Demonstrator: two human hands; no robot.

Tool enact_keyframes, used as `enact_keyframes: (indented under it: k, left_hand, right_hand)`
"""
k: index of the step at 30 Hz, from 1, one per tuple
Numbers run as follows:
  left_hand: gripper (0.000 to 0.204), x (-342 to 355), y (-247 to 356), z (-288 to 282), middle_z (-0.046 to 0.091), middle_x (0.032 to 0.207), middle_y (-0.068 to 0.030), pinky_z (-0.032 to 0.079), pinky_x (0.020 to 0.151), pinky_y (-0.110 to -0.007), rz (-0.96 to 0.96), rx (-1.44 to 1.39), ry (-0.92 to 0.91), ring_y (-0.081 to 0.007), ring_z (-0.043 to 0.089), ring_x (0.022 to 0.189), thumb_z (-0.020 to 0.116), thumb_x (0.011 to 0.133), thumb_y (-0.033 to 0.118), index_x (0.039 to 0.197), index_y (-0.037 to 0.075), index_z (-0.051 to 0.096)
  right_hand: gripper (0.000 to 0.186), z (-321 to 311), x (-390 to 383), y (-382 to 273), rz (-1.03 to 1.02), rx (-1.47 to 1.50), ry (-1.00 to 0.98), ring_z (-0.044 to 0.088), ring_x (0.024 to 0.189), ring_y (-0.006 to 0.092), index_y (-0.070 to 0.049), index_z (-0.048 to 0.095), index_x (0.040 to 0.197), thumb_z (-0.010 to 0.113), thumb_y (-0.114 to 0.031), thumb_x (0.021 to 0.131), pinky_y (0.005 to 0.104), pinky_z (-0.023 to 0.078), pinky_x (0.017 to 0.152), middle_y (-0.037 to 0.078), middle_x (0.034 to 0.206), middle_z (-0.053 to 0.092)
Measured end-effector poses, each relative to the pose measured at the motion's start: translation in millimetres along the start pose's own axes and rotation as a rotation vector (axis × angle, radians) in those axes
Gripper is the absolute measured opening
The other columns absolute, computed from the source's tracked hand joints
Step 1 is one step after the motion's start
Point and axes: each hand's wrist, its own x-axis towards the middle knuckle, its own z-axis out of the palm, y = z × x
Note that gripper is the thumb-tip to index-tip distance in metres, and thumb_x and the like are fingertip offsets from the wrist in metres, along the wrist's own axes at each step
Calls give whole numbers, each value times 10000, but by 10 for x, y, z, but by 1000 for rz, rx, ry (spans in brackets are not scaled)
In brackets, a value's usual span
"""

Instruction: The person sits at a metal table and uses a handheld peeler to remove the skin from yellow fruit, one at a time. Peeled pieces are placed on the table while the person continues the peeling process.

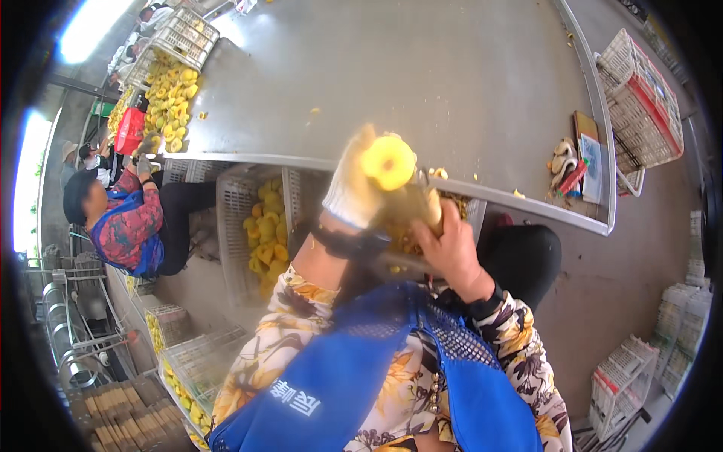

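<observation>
My left hand (349,181), in a white knitted glove, holds up a yellow round fruit piece (382,154) with a dark hole in its middle. My right hand (454,248) is bare and closed on the pale handle of a tool (431,209) just right of the fruit; its working end is blurred. Below my left hand, a plastic crate (228,241) holds a heap of yellow fruit (265,237). Another crate with small yellow pieces (472,215) is partly hidden behind my right hand.
A metal table (392,75) spans the top, bearing crates (184,38), piled fruit (169,105) and small items (565,166). A co-worker (128,226) in a patterned top sits at the left. More crates (636,98) stand at the right, and stacked slatted boards (128,414) lie lower left.
</observation>
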Motion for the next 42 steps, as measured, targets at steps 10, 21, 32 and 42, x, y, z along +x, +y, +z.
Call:
enact_keyframes:
  k: [10,21,32,42]
  left_hand:
    - [274,-447,-497,-557,581,969,-64,465,797,-339,7,56,110,-197,561,907,510,871,259,1058,58,525]
    - [298,-720,-640,-313,558,976,-84,471,726,-270,245,233,123,-163,555,843,518,822,61,1115,8,499]
    - [358,-695,-479,-494,591,855,-178,500,634,-334,-106,115,-113,-269,597,729,485,875,353,1027,31,523]
    - [385,-705,-276,-608,592,887,-89,496,565,-342,-35,43,-71,-216,598,752,479,857,456,1016,108,521]
  right_hand:
    - [322,43,-293,-189,136,-115,-117,575,673,401,7,461,1018,565,-223,818,383,453,578,240,708,559]
    - [215,112,-603,-193,-6,-332,-273,528,693,466,39,373,888,496,-107,787,484,411,593,301,680,528]
    - [182,40,-582,-331,-144,-288,-441,544,681,437,42,412,863,502,-36,724,456,432,586,284,686,537]
    - [215,-11,-528,-359,-43,-78,-68,569,556,361,3,480,889,560,-166,783,403,439,486,201,610,554]
